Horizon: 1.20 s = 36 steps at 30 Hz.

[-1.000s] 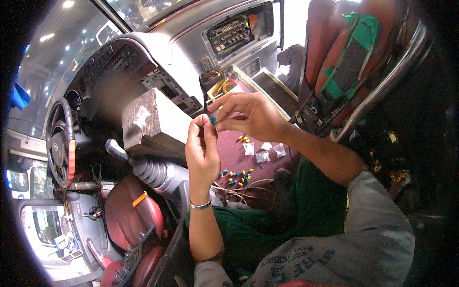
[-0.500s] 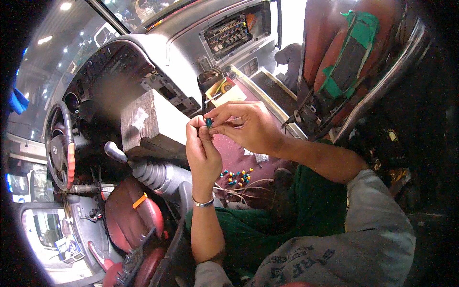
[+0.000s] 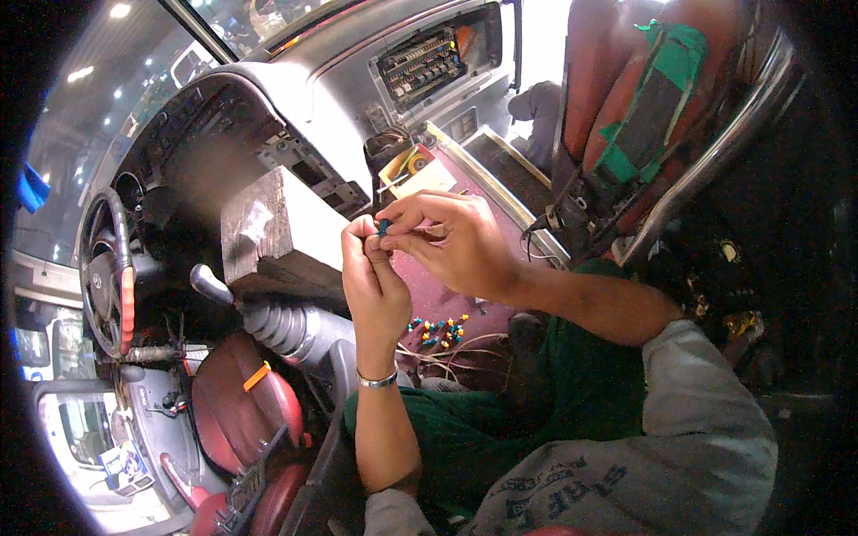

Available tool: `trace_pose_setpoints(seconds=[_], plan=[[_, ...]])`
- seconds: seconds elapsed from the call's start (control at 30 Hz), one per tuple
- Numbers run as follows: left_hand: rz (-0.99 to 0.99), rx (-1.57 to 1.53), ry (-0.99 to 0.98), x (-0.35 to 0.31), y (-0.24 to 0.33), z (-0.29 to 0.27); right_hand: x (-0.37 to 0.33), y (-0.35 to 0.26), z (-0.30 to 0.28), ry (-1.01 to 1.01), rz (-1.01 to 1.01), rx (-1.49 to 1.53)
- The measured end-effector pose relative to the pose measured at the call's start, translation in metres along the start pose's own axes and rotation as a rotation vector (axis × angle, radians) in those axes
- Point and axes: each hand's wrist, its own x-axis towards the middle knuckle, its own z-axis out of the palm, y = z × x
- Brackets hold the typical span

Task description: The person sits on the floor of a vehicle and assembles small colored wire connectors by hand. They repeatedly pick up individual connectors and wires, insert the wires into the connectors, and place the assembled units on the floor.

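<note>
Over the maroon floor point(image 3: 427, 288), left hand point(image 3: 376, 290) and right hand point(image 3: 460, 243) meet, fingers pinched on a small teal piece point(image 3: 383, 228). Yellow and teal bits point(image 3: 444, 338) lie below.

Bare hands: two, a left hand point(image 3: 376, 286) and a right hand point(image 3: 465, 241)
Held small teal plastic piece point(image 3: 383, 228): one
Loose small teal and yellow plastic pieces point(image 3: 438, 332) on the maroon floor point(image 3: 427, 290): more than ten, too small for an exact count
Silver metal wristband point(image 3: 377, 381): one
Squared rough wooden block point(image 3: 284, 223): one
Clear plastic bag point(image 3: 257, 221) on that block: one
Round black-and-orange steering wheel point(image 3: 127, 308): one
Knobbed gear lever point(image 3: 211, 283): one
Ribbed grey bellows point(image 3: 281, 323): one
Open yellow box point(image 3: 431, 179): one
Flat orange strip point(image 3: 256, 377): one
Curved shiny metal rail point(image 3: 722, 147): one
</note>
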Motion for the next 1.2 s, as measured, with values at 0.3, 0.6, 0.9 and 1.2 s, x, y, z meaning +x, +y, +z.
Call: trace_pose_setpoints(seconds=[0.3, 0.6, 0.9, 1.2], plan=[[0.015, 0.029, 0.009, 0.001, -0.004, 0.006, 0.001, -0.006, 0.006, 0.052, 0.189, 0.041], [-0.012, 0.006, -0.011, 0.001, -0.002, 0.006, 0.001, -0.003, 0.003, 0.024, 0.203, 0.128], [0.062, 0.11, 0.041, 0.0, -0.002, 0.004, 0.003, 0.007, 0.002, -0.002, 0.123, 0.138], [-0.045, -0.183, 0.081, 0.009, 0.003, -0.012, 0.016, 0.015, -0.03, -0.167, 0.147, 0.29]])
